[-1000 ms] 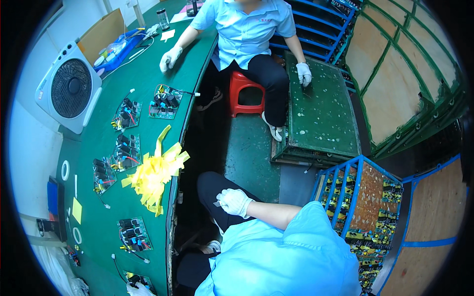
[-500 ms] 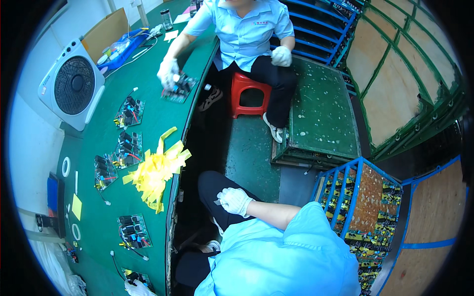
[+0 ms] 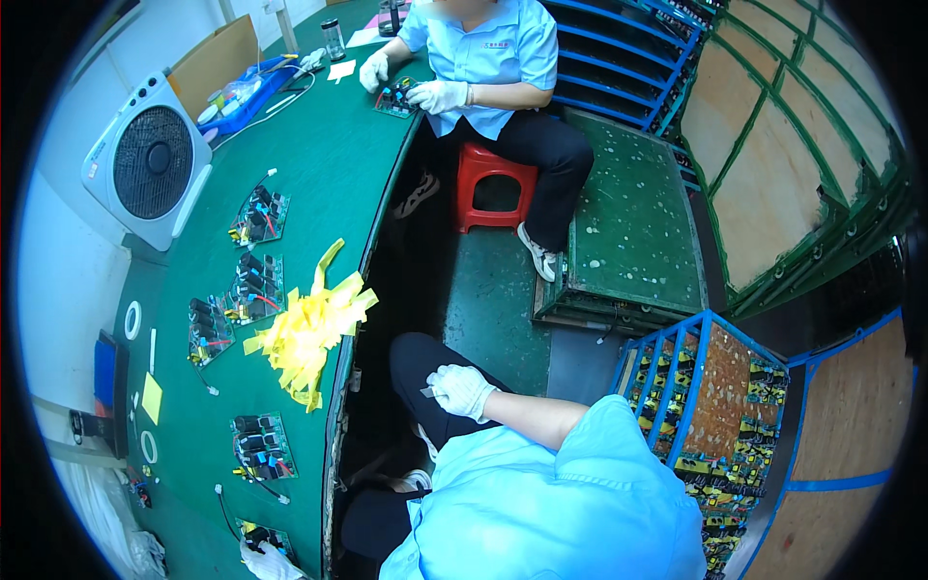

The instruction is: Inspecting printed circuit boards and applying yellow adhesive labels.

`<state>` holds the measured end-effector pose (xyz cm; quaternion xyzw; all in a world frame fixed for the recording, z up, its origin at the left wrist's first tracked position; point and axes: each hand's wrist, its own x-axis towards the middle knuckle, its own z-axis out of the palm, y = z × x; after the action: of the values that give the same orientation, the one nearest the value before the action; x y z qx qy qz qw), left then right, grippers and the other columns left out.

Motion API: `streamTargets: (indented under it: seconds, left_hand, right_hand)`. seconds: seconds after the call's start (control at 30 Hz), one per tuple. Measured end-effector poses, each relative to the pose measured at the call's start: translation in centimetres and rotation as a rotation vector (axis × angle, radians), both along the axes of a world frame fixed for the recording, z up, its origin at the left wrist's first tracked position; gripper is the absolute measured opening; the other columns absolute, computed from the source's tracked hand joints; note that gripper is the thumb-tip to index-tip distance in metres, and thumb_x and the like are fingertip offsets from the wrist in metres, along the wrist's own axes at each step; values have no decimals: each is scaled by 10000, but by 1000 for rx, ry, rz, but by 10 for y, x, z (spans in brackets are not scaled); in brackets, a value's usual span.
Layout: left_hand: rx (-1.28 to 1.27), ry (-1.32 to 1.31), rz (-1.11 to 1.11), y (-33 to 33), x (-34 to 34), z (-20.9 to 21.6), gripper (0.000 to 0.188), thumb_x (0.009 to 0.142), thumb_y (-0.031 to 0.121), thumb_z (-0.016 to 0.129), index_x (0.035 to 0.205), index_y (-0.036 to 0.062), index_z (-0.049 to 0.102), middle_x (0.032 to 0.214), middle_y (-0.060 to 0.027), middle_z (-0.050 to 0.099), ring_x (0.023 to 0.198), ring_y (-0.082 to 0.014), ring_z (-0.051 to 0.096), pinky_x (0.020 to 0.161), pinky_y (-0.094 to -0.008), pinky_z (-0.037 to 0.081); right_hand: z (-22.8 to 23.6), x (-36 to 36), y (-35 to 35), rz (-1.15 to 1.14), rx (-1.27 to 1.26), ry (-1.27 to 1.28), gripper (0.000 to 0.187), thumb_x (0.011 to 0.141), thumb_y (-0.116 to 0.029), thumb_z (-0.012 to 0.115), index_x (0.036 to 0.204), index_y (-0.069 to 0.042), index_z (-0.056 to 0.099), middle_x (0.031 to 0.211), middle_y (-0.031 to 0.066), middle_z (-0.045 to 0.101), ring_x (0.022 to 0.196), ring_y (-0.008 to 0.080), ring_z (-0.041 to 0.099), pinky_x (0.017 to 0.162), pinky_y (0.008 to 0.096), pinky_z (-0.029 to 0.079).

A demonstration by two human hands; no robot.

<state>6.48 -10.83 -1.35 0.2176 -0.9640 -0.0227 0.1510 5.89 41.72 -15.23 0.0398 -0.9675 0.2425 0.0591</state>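
In a white glove, my left hand (image 3: 271, 563) is at the lower left by the table's front edge. Its fingers close over the near part of a green circuit board (image 3: 259, 534) with black capacitors and a white-plugged cable; the grip is partly hidden. My right hand (image 3: 462, 392), also gloved, rests closed on my thigh. A small flat grey piece (image 3: 428, 391), like a blade, sticks out from its fingers. Another circuit board (image 3: 261, 447) lies just beyond my left hand. Farther along is a heap of yellow tape strips (image 3: 311, 338).
Several more circuit boards (image 3: 256, 288) lie on the green table (image 3: 208, 406). Across from me a co-worker on a red stool (image 3: 493, 184) handles a circuit board (image 3: 394, 99) with gloved hands. A fan (image 3: 150, 159) stands at left. A blue rack (image 3: 706, 358) of boards is at right.
The co-worker has moved a circuit board farther away along the table edge and now has both hands at it. My own hands have hardly moved.
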Motion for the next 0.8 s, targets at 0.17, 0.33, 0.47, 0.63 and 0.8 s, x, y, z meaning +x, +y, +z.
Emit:
streamTargets:
  seconds: [0.17, 0.33, 0.47, 0.63, 0.8]
  left_hand:
    - [93, 73, -8, -15, 2, -10, 438, 801, 54, 608, 1238, 25, 595, 1170, -207, 648, 1024, -378, 632, 888, -439, 488]
    - [511, 103, -121, 0, 2, -1, 419, 795, 6, 613, 1213, -27, 596, 1097, -197, 662, 966, -298, 652, 872, -386, 509]
    - [343, 46, -43, 4, 5, 9, 355, 790, 59, 608, 1139, 44, 672, 1016, -178, 703, 939, -295, 679, 848, -383, 523]
    - [106, 57, -71, 6, 7, 23, 255, 726, 101, 601, 958, 38, 682, 928, -195, 674, 913, -403, 633, 827, -466, 512]
    - [121, 81, -27, 10, 4, 22, 239, 706, 84, 614, 931, 47, 688, 925, -191, 678, 900, -376, 646, 820, -457, 519]
  right_hand:
    - [5, 2, -1, -28, 9, 26, 179, 877, -212, 487, 881, -79, 605, 833, 138, 631, 746, 309, 641, 650, 434, 539]
    - [14, 0, 0, 35, -20, -15, 190, 869, -222, 500, 863, -94, 640, 861, 147, 648, 812, 341, 647, 686, 464, 540]
    - [17, -7, -5, 74, -39, 10, 245, 835, -240, 533, 934, -82, 692, 929, 170, 669, 875, 369, 639, 763, 480, 528]
    - [12, -4, -9, 0, -58, 92, 100, 844, -160, 618, 906, -85, 643, 797, 171, 613, 750, 392, 609, 665, 500, 491]
    - [39, -9, -27, -18, -161, 132, 185, 835, -156, 643, 1007, -95, 668, 907, 164, 672, 822, 370, 649, 724, 455, 529]
